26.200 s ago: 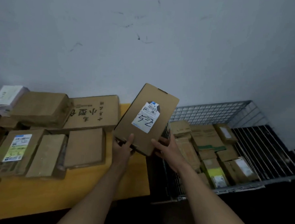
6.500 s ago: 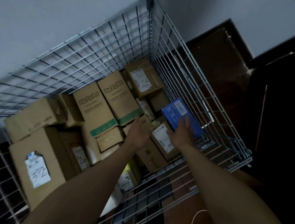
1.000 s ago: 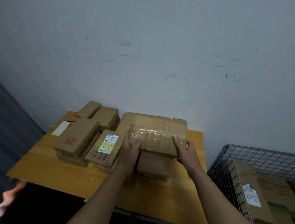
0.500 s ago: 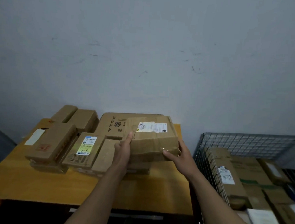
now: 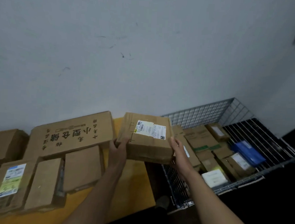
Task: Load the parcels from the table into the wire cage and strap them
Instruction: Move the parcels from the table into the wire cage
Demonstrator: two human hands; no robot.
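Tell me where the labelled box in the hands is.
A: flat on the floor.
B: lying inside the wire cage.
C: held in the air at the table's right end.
C: the left hand and right hand grip the box by its sides, lifted off the table, not yet inside the cage.

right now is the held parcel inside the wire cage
No, the left hand and right hand hold the parcel above the table edge, outside the wire cage.

Open air over the wire cage (image 5: 202,112), at 3 o'clock of the held parcel (image 5: 148,145); mesh sides all round, stacked boxes (image 5: 199,139) filling most of the inside. Blocked at 9 o'clock by the large printed box (image 5: 71,134); room wall (image 5: 145,69) close at 12.
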